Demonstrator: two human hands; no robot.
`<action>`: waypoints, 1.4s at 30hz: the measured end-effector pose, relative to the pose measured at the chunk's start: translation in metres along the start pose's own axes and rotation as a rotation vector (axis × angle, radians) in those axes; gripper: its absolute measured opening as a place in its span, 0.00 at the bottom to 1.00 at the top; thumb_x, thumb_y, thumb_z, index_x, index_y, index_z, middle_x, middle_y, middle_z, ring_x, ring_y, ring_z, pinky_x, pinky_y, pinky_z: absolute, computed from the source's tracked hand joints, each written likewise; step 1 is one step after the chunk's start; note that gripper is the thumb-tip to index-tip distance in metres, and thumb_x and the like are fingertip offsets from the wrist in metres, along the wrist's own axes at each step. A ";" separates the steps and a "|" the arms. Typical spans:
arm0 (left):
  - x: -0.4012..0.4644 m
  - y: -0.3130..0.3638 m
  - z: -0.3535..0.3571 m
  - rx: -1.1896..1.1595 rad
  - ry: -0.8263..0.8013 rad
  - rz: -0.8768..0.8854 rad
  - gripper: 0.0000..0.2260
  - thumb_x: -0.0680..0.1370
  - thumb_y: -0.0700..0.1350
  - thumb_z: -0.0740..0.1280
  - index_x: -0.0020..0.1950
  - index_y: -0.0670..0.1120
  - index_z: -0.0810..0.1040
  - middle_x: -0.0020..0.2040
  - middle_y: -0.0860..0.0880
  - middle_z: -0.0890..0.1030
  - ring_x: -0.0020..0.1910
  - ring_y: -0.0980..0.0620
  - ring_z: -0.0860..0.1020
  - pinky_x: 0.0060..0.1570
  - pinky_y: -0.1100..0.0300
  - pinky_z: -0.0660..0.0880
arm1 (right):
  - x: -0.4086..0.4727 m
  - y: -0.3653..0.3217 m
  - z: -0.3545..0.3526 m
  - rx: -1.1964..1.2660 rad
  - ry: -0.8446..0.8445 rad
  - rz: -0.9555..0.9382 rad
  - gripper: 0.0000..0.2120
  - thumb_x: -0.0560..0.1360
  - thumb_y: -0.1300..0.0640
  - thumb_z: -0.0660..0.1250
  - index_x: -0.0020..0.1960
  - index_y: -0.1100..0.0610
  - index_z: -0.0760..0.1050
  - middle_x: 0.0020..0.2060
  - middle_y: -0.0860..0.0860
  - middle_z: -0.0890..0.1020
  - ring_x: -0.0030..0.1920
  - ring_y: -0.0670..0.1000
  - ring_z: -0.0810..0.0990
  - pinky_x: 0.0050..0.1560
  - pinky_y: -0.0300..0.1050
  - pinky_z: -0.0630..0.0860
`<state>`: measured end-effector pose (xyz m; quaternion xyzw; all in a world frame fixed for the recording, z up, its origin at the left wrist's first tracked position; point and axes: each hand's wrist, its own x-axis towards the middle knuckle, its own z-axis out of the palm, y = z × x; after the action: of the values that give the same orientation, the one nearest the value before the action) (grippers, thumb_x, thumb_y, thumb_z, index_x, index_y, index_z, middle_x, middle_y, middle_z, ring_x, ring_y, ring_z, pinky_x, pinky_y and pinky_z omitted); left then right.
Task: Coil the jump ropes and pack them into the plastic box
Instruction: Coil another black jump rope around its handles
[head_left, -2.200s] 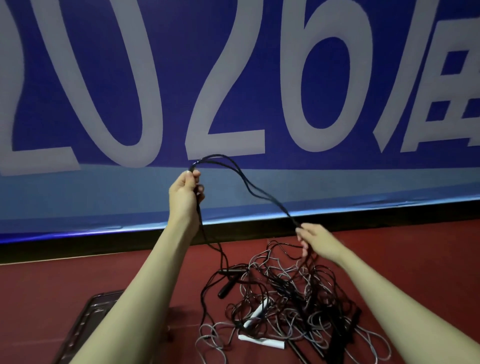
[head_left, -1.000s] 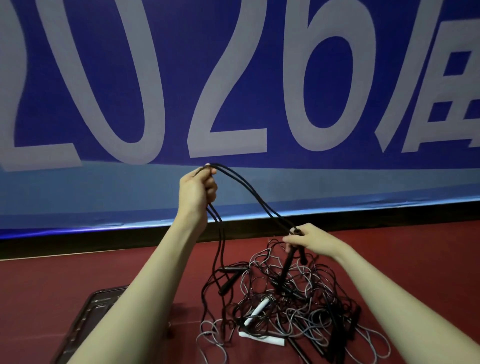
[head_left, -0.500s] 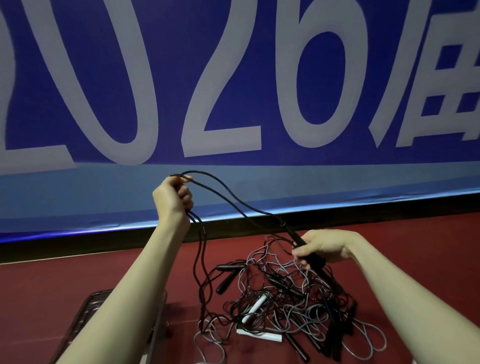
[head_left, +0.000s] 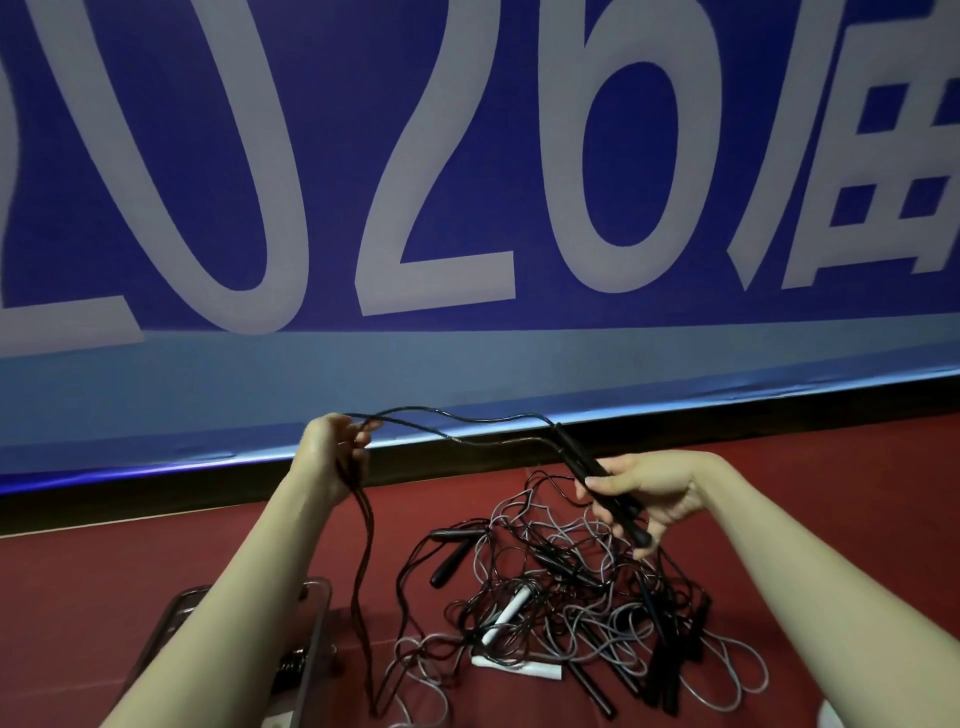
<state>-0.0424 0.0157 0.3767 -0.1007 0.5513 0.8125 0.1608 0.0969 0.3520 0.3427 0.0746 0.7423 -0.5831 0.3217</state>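
My left hand (head_left: 332, 457) is raised above the floor and grips several loops of a black jump rope (head_left: 467, 423); the loops hang down past my forearm. The rope runs right to its black handles (head_left: 592, 478), which my right hand (head_left: 654, 493) grips. Below both hands lies a tangled pile of black and grey jump ropes (head_left: 566, 597) with black and white handles. The clear plastic box (head_left: 311, 639) sits at the lower left, mostly hidden behind my left forearm.
The pile and box rest on a dark red floor (head_left: 831, 493). A large blue banner (head_left: 467, 208) with pale characters stands upright right behind them, with a black strip along its base.
My right hand took the black handles out of the pile and lifted them up to the right. My left hand dropped lower and shifted left, with more loops gathered in it.
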 end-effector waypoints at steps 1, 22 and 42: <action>0.000 -0.003 0.002 0.105 0.016 0.020 0.13 0.80 0.43 0.54 0.45 0.38 0.75 0.22 0.51 0.74 0.18 0.57 0.68 0.18 0.70 0.64 | -0.001 -0.003 0.001 0.017 -0.004 -0.013 0.08 0.80 0.51 0.63 0.57 0.53 0.73 0.39 0.51 0.78 0.42 0.52 0.79 0.47 0.63 0.79; -0.054 -0.023 0.080 0.880 -0.351 0.807 0.07 0.81 0.49 0.61 0.49 0.48 0.77 0.35 0.56 0.75 0.31 0.63 0.71 0.34 0.66 0.66 | -0.019 -0.068 0.039 -0.092 0.042 -0.350 0.07 0.81 0.61 0.61 0.54 0.64 0.74 0.38 0.57 0.79 0.38 0.54 0.81 0.39 0.44 0.79; -0.071 -0.002 0.072 0.788 -0.316 0.761 0.18 0.83 0.49 0.58 0.45 0.35 0.75 0.37 0.44 0.65 0.35 0.48 0.62 0.38 0.55 0.62 | -0.030 -0.083 0.059 -0.208 0.056 -0.387 0.06 0.82 0.58 0.59 0.50 0.61 0.70 0.33 0.55 0.78 0.32 0.52 0.78 0.34 0.41 0.76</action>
<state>0.0251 0.0730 0.4259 0.2953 0.7795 0.5512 -0.0371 0.1034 0.2806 0.4211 -0.0868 0.8076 -0.5518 0.1889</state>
